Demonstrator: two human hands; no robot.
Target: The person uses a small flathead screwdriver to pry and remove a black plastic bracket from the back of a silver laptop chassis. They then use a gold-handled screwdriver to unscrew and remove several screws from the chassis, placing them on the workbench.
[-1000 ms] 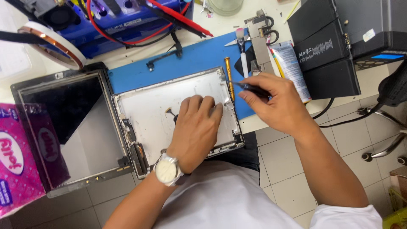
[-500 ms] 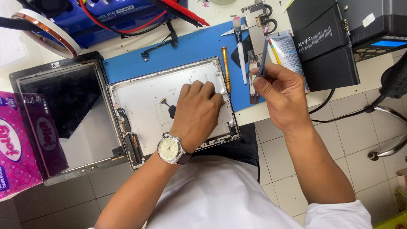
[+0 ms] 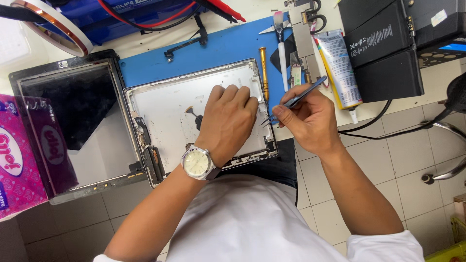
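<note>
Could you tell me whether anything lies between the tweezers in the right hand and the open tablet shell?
Nothing visible does. The tweezers in the right hand point at the shell near its right edge, and the left hand rests flat inside, beside the tips.

one tablet shell [image 3: 170,111], one screen panel [image 3: 68,111], two batteries [image 3: 383,48] (black), one tweezers [image 3: 296,99], one glue tube [image 3: 340,65].

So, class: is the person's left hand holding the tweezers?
No: the right hand holds the tweezers, while the left hand rests flat inside the tablet shell.
</note>
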